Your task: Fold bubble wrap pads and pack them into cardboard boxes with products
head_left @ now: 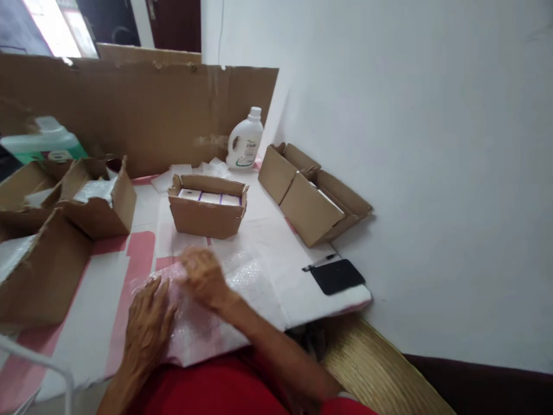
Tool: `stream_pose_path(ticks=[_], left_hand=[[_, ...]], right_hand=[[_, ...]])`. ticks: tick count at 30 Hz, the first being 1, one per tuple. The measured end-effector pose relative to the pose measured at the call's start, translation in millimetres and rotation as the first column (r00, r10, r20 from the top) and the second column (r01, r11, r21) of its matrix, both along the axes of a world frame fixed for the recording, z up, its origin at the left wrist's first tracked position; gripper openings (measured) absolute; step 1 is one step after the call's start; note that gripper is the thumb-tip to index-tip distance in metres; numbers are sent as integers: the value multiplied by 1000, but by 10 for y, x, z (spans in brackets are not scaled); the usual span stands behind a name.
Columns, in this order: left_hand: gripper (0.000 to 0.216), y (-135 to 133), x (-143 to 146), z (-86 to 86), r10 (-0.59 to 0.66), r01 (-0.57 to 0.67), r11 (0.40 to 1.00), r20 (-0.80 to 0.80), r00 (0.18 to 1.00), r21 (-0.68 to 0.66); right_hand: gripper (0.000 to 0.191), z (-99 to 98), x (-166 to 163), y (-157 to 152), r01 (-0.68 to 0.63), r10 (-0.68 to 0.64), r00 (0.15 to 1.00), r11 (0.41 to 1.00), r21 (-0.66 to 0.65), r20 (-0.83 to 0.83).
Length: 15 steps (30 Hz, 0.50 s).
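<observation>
A clear sheet of bubble wrap lies on the table's near edge in front of me. My left hand rests on its left part, palm down with the fingers stretched out. Above the wrap's upper left part is my right hand, smeared by motion. Its fingers look curled, but whether they pinch the wrap is not clear. Just beyond the hands stands a small open cardboard box, holding several white packs with purple edges.
Open cardboard boxes with wrapped things stand at left, a green-liquid jug behind them. A white bottle stands by the cardboard panel. Another cardboard box leans near the wall. A black flat item lies at the right edge.
</observation>
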<state>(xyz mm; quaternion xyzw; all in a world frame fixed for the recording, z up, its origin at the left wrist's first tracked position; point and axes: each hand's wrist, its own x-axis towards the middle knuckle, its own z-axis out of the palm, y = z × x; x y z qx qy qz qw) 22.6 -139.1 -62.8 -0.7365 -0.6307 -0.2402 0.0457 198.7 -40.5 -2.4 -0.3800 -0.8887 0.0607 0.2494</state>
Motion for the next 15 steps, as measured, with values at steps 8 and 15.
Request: stream_pose_path(ticks=[8, 15], left_hand=[[83, -190, -168, -337, 54, -76, 988, -158, 986, -136], [96, -192, -222, -98, -130, 137, 990, -242, 961, 13]], right_hand=[[86, -629, 41, -122, -37, 66, 990, 974, -222, 125], [98, -535, 1724, -4, 244, -157, 943, 927, -285, 294]])
